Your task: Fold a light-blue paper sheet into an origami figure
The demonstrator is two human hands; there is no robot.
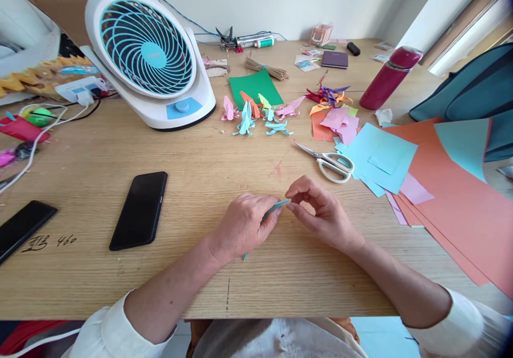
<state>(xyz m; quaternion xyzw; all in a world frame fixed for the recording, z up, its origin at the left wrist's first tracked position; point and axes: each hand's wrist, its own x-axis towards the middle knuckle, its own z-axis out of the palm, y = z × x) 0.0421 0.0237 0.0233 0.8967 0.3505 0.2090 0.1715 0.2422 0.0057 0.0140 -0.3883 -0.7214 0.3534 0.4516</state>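
My left hand is closed around a narrow strip of folded light-blue paper, and most of the paper is hidden in the fingers. One pointed end of it sticks out below the palm. My right hand pinches at the paper's other tip with thumb and forefinger, its remaining fingers curled. White-handled scissors lie slightly open beyond the right hand. Farther back stand several small folded paper figures in blue, pink, orange and yellow-green, in front of a green paper sheet.
Blue paper sheets and large orange sheets cover the right side. A maroon flask stands behind them, beside a teal bag. To the left are a white fan, a black phone and another phone.
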